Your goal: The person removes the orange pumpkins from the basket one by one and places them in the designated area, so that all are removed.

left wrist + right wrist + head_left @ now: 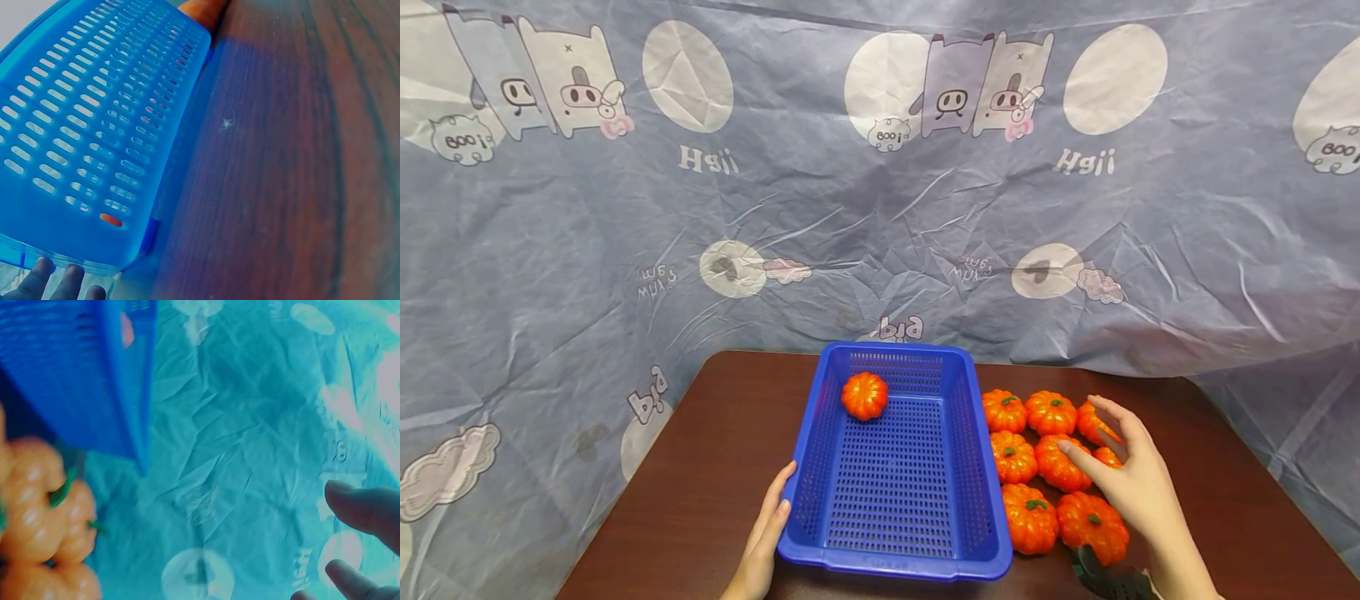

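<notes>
A blue plastic basket (891, 560) with slotted walls stands on the table. One small orange pumpkin (864, 396) lies inside it, in the far left corner. My left hand (763, 533) touches the outside of the basket's left wall near the front, its fingers (67, 281) fairly straight. Over the group of orange pumpkins (1063, 462) right of the basket hovers my right hand (1131, 471), thumb and fingers spread apart and holding nothing. It partly hides the pumpkins (1093, 423) at the group's right edge. In the right wrist view, the thumb (362, 509) is apart from everything.
The dark brown wooden table (700, 467) extends on both sides of the basket. A grey-blue printed cloth (880, 208) hangs behind it. Near the right forearm, at the table's front, is a dark green object (1108, 577), partly cut off.
</notes>
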Action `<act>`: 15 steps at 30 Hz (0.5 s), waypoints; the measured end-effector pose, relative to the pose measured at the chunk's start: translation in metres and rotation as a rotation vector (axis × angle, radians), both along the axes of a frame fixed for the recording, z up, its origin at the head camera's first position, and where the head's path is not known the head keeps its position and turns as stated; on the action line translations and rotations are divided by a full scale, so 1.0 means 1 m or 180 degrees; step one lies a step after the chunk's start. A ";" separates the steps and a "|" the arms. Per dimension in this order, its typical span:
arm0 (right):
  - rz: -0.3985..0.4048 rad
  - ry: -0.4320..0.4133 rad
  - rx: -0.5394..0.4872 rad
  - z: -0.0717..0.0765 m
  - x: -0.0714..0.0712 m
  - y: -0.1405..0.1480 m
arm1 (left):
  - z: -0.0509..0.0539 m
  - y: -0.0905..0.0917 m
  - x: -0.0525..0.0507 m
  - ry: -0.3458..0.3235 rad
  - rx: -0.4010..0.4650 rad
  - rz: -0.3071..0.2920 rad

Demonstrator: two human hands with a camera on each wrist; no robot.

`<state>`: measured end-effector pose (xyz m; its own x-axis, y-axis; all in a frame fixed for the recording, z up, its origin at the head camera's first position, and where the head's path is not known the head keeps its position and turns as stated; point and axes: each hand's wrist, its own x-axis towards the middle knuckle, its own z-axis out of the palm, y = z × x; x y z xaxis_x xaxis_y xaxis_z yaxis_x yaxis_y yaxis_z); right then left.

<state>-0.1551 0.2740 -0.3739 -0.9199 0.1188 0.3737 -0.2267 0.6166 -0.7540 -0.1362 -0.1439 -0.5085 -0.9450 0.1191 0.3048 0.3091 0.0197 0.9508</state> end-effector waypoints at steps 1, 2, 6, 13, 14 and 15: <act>0.0023 0.0006 -0.0031 0.004 -0.002 -0.003 | 0.000 0.000 0.000 -0.0002 0.0003 0.0000; 0.0051 0.0015 -0.0047 0.008 -0.005 -0.007 | 0.000 0.000 0.000 0.0001 0.0000 -0.0007; 0.0203 0.0087 -0.0119 0.022 -0.016 -0.021 | 0.001 0.000 0.000 -0.0011 0.0013 -0.0019; 0.0481 -0.0067 -0.0279 0.040 -0.034 -0.050 | 0.001 0.000 0.000 -0.0053 0.0028 -0.0002; 0.0517 -0.0090 -0.0318 0.042 -0.037 -0.054 | 0.001 0.000 0.000 -0.0054 0.0028 0.0000; 0.0553 -0.0114 -0.0349 0.044 -0.040 -0.058 | 0.001 0.000 0.000 -0.0051 0.0030 -0.0001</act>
<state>-0.1949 0.2157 -0.3304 -0.9425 -0.0046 0.3340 -0.2943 0.4843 -0.8239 -0.1362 -0.1439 -0.5080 -0.9497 0.1165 0.2907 0.2938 0.0105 0.9558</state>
